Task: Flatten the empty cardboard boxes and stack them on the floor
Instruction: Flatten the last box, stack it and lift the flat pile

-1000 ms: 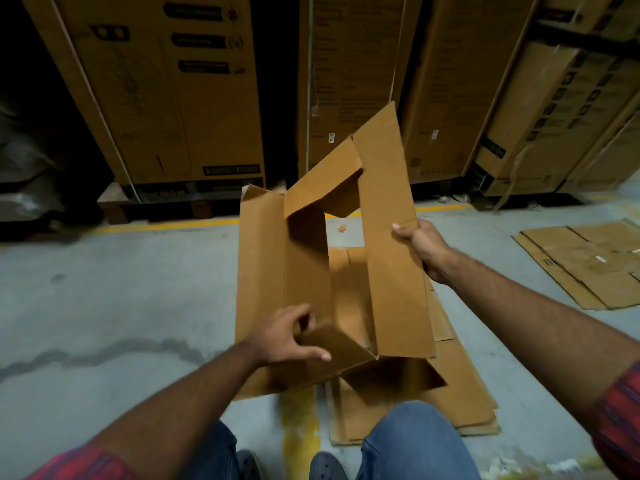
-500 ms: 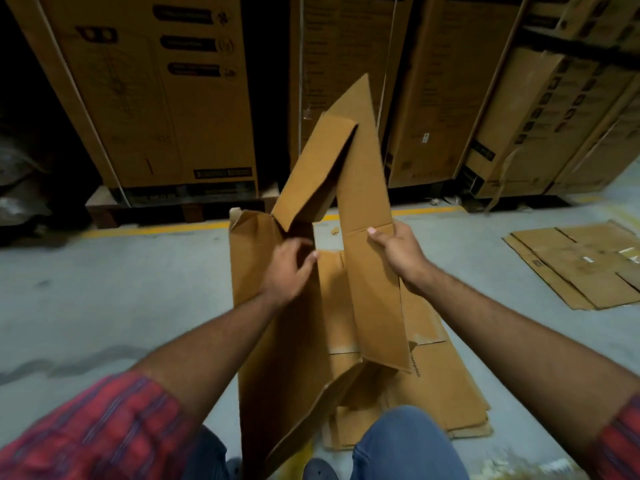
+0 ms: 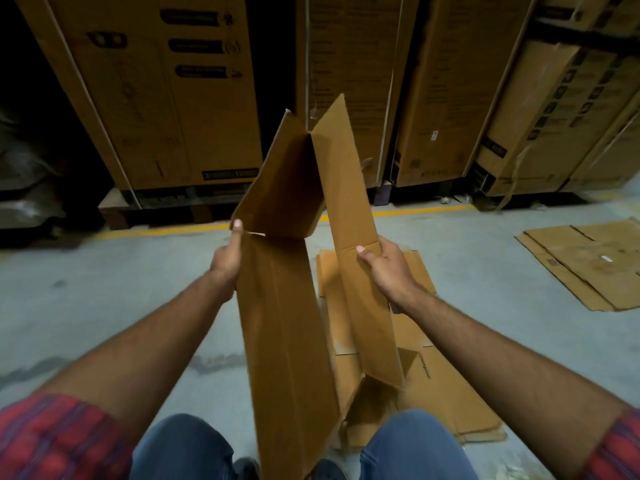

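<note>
A tall brown cardboard box (image 3: 287,334) stands on end between my knees, partly collapsed into a narrow V that opens toward me. My left hand (image 3: 227,263) grips the box's left panel just under its raised top flap, thumb on the edge. My right hand (image 3: 382,265) holds the right panel at the crease of its upright flap. Under and behind the box, a stack of flattened boxes (image 3: 433,382) lies on the concrete floor.
Large printed cartons (image 3: 166,98) on pallets line the back behind a yellow floor line (image 3: 156,232). A second pile of flattened cardboard (image 3: 588,261) lies at the right. My jeans-clad knees (image 3: 183,448) and shoes sit at the bottom edge.
The box has narrowed from an open rectangle to a slim V. My left hand moved from the lower flap up to the left panel's top; my right hand stayed on the right panel.
</note>
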